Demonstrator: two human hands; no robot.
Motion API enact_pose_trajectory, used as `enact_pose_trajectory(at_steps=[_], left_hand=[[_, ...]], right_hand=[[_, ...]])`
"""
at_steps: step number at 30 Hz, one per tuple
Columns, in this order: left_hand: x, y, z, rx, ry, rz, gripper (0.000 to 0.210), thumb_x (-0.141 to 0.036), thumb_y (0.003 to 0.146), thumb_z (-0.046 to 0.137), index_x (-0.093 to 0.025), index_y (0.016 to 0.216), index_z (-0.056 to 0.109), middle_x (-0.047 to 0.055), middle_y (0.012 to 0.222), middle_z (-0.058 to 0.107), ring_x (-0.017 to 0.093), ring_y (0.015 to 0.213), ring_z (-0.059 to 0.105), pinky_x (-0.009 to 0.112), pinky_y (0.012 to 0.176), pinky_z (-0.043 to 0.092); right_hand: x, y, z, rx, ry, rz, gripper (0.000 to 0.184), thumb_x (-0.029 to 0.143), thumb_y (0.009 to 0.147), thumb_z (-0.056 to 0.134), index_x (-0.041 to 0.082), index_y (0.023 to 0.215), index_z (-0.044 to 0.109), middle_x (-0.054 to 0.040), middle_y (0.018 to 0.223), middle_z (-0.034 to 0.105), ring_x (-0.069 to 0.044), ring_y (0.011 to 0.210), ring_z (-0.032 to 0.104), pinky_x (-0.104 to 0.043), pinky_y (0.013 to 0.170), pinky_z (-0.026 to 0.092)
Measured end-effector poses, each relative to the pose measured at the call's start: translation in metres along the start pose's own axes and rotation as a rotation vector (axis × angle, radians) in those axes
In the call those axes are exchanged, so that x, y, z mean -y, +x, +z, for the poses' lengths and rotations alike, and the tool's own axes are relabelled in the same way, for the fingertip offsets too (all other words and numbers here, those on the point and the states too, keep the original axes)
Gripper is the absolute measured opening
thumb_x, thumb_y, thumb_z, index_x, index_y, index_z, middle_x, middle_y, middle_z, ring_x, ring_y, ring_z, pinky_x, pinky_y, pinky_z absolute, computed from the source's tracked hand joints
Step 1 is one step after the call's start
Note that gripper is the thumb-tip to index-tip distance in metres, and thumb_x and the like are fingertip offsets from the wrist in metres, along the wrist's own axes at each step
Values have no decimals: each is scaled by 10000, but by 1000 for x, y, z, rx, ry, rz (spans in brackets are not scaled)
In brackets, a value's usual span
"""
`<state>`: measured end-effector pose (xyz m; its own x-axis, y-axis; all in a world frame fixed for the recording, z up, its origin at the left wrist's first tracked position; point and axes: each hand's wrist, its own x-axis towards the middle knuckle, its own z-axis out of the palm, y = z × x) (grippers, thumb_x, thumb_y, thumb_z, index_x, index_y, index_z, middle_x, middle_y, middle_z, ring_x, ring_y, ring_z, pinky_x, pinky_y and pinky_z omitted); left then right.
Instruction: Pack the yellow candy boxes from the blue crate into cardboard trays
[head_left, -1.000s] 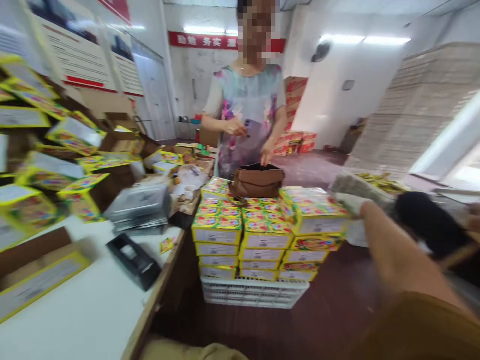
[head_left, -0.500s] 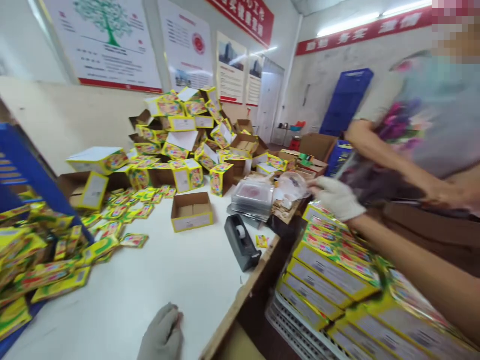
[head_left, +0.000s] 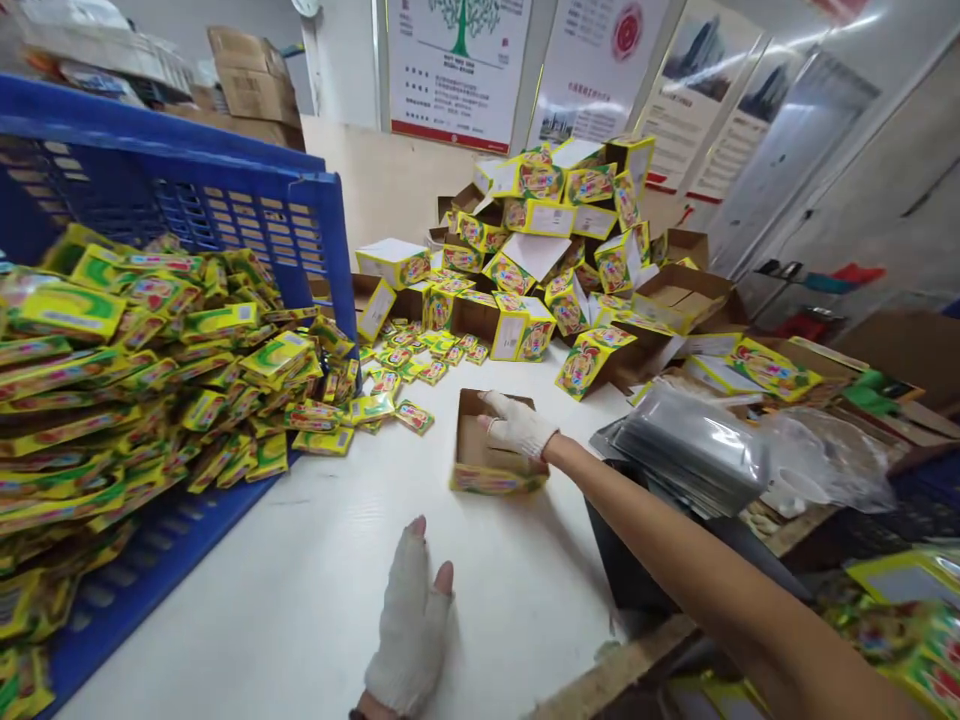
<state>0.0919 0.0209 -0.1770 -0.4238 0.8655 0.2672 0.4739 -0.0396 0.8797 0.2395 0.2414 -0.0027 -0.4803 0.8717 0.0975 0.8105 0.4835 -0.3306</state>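
Note:
My right hand [head_left: 517, 425], in a whitish fingerless glove, reaches over the right wall of an open cardboard box [head_left: 499, 480] with yellow printed sides. Its fingers are stretched out and apart inside the box; whether they press on the cardboard I cannot tell. Nearer to me, my left hand [head_left: 412, 620], gloved the same way, is above the white table [head_left: 322, 590] with thumb and fingers apart, holding nothing. Small yellow-green packets [head_left: 412, 417] lie loose on the table beyond the hands.
A blue plastic crate [head_left: 341, 260] at left is heaped with yellow packets [head_left: 277, 360]. Several yellow boxes [head_left: 525, 215] are piled at the back. Stacked clear plastic trays [head_left: 697, 440] lie at right, near the table's wooden edge [head_left: 622, 665]. Filled boxes [head_left: 915, 640] are at lower right.
The view has swung left. My right hand has left the stacked filled boxes and come over the open box, which now shows a different, coloured side. My left hand's fingers have spread.

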Motion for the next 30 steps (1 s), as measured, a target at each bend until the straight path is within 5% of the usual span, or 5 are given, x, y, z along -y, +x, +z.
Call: enact_pose_trajectory(at_steps=[8,13,17,24,30], left_hand=[[-12,7,-10,38,-146,-145,652,-483,923,445,-180,1485,314,133,1573,310,255,1465,267,480,1221,217],[2,31,-43,-71,-90,-207,582,-459,926,398,-161,1426,392,136,1518,400,245,1425,350,460,1216,251],[24,65,-92,-175,136,-174,528,-471,889,415,-158,1299,528,137,1457,467,274,1412,364,482,1222,228],[58,99,-96,-198,242,-210,438,-414,872,431,-183,1204,598,117,1334,596,274,1270,531,480,1157,371],[107,89,-61,75,236,82,237,-377,825,559,-302,967,732,69,1098,730,261,1051,672,439,998,537]], right_hand=[[-2,-14,15,242,-73,196,825,257,794,618,199,1534,255,-178,1471,430,-299,1271,532,-375,1031,422],[1,-51,18,445,-44,235,704,101,731,595,143,1420,451,-146,983,721,-265,918,707,-368,836,523],[0,-47,-3,835,217,214,457,269,783,603,198,1234,611,-28,712,687,-184,617,670,-303,607,533],[21,110,46,241,91,-12,544,395,921,500,170,1416,475,-130,1314,592,-211,1149,593,-282,954,463],[42,234,115,137,-50,125,566,514,958,361,181,1395,499,-204,1373,503,-312,1224,533,-409,970,428]])
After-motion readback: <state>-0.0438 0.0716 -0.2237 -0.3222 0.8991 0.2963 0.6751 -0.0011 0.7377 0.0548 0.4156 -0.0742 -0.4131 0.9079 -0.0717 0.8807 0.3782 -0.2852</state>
